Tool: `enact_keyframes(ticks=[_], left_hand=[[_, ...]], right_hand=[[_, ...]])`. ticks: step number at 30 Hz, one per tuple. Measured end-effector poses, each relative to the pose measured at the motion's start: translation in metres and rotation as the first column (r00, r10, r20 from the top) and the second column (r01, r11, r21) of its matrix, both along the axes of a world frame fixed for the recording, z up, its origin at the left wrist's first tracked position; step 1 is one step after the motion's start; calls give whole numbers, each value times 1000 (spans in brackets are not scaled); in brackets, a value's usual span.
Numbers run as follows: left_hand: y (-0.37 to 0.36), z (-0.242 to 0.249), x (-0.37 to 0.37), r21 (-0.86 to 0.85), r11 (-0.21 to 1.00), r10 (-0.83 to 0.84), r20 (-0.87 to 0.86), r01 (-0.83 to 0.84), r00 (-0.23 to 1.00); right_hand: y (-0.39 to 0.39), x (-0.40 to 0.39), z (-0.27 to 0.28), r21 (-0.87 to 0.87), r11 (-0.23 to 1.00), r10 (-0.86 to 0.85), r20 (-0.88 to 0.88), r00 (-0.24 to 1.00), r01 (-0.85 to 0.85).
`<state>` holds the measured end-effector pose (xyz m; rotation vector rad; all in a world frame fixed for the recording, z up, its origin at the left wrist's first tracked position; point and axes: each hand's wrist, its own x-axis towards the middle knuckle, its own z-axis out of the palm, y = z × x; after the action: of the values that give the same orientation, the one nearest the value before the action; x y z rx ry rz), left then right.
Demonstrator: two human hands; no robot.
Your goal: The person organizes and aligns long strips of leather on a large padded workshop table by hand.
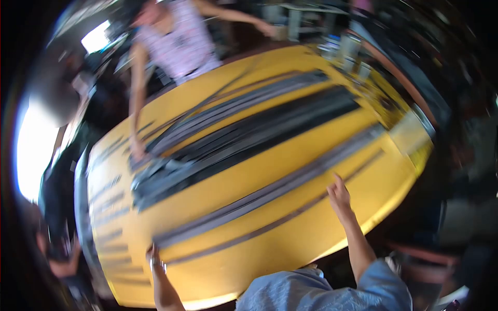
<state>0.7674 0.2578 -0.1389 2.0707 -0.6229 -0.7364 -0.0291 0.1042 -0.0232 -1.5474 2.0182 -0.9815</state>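
A large yellow table (290, 171) fills the blurred, tilted view, covered with several long dark strips (244, 140). My right hand (340, 196) rests with spread fingers on the yellow top beside a thin grey strip (270, 225). My left hand (154, 257) lies at the near edge, touching the end of another grey strip (249, 199); whether its fingers pinch the strip I cannot tell. My blue sleeves (332, 287) show at the bottom.
Across the table a person in a light patterned top (179, 41) leans over with one hand (137, 147) on the dark strips. Jars and small items (345, 49) stand at the far right corner. A pale sheet (410, 132) lies at the right edge.
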Motion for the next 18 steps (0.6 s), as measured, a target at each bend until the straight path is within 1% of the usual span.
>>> enact_keyframes(ticks=[1,2,3,4,5,7,9,10,11,13,14,15,17,18], left_hand=[[-2,-6,7,-22,1000,18,-68,-20,998],[-1,-1,-15,-196,979,35,-68,-48,997],[0,-14,-15,-261,951,146,-93,-165,985],[-4,29,-43,-93,982,170,23,-167,985],[-2,27,-46,-89,975,218,170,-205,961],[0,26,-53,-184,962,222,99,-201,970],[6,17,-51,-250,946,215,14,-205,977],[9,16,-54,-263,936,233,-32,-233,972],[8,20,-59,-279,926,242,-77,-254,967],[9,35,-72,-262,933,270,57,-246,961],[9,39,-74,-271,930,282,90,-249,955],[13,31,-72,-373,901,248,27,-221,968],[16,47,-73,-387,917,158,134,-95,978],[17,50,-71,-383,920,141,123,-84,982]], right_hand=[[14,21,0,30,997,64,44,997,-65],[30,43,1,32,986,164,29,986,-165],[45,71,9,102,969,226,26,974,-227],[59,95,3,80,941,331,1,944,-330],[75,120,0,61,908,416,-25,909,-414],[100,167,2,137,826,555,-24,832,-547],[118,211,-3,176,722,683,-26,730,-669],[125,233,-5,188,685,723,-52,689,-704],[127,251,-7,195,676,732,-59,679,-711],[134,290,-5,217,624,779,-104,618,-751],[135,311,2,238,630,774,-111,624,-739],[135,330,5,250,630,774,-125,621,-735],[134,367,8,249,641,766,-141,628,-726],[133,387,11,258,644,763,-150,629,-720]])
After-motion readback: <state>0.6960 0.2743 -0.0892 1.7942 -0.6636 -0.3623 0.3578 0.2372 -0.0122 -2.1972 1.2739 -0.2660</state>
